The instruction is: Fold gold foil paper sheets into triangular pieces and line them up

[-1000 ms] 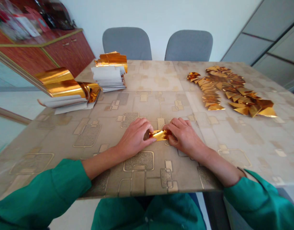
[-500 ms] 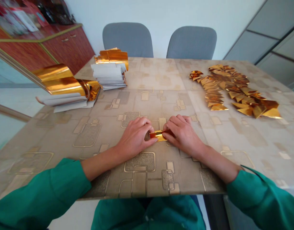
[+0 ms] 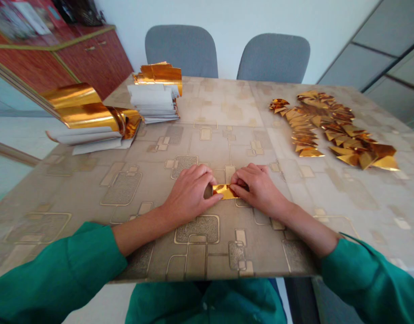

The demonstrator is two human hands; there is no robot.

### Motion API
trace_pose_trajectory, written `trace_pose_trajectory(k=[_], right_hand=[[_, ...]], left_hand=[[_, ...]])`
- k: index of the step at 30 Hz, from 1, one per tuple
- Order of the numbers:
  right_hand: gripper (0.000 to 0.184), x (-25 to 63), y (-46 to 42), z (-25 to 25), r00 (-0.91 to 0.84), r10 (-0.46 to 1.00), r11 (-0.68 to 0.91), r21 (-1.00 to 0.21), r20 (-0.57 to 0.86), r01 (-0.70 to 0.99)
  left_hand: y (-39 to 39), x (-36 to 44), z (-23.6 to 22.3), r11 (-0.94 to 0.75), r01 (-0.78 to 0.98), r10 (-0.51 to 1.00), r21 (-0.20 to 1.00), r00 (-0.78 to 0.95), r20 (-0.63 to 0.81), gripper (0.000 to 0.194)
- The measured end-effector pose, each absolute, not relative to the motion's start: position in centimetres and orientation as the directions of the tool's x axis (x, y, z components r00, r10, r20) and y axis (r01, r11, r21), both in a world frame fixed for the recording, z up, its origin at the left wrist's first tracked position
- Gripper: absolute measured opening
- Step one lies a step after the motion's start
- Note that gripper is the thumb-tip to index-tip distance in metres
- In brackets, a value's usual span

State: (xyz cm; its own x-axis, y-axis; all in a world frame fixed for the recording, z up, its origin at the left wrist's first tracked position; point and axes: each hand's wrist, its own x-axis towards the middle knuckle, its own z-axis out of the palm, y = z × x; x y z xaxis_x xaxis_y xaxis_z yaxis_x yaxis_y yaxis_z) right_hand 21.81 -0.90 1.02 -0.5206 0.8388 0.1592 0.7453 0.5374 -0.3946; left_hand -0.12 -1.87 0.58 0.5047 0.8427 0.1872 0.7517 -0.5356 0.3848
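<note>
A small folded piece of gold foil paper (image 3: pixel 224 191) lies on the patterned table (image 3: pixel 126 189) just in front of me. My left hand (image 3: pixel 188 193) pinches its left end with curled fingers. My right hand (image 3: pixel 259 188) presses and grips its right end, fingers closed over it. Both hands rest on the tabletop, wrists in green sleeves. Much of the foil piece is covered by my fingers.
A heap of folded gold foil triangles (image 3: pixel 331 130) lies at the right rear. A stack of white-backed gold sheets (image 3: pixel 156 94) and curled gold sheets (image 3: pixel 88 117) sit at the left rear. Two grey chairs (image 3: pixel 227 51) stand behind the table; a wooden cabinet (image 3: pixel 75 54) is at the far left.
My hands stayed on the foil piece and flattened it slightly; my fingers shifted a little along it. The view tilted down a bit.
</note>
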Motion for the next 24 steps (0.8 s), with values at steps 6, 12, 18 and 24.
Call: trace_pose_trajectory(k=[6,12,18,24], right_hand=[[0.010,21.8,-0.9,0.9,-0.529,0.829,0.555,-0.374,0.179,0.743],[0.010,21.8,-1.1,0.5,-0.523,0.822,0.570,-0.335,0.225,0.750],[0.012,21.7,-1.3,0.5,-0.514,0.825,0.564,-0.320,0.234,0.761],[0.013,21.6,-1.4,0.7,-0.517,0.831,0.557,-0.308,0.207,0.771]], left_hand=[[-2.8,-0.4,0.9,-0.616,0.758,0.782,0.217,0.555,0.283,0.039],[-5.5,0.6,0.6,-0.780,0.621,0.620,0.079,0.747,0.241,0.072],[-5.9,0.4,0.0,-0.765,0.630,0.644,0.136,0.751,0.147,0.081],[-5.6,0.1,0.3,-0.779,0.610,0.626,0.141,0.769,0.131,0.080]])
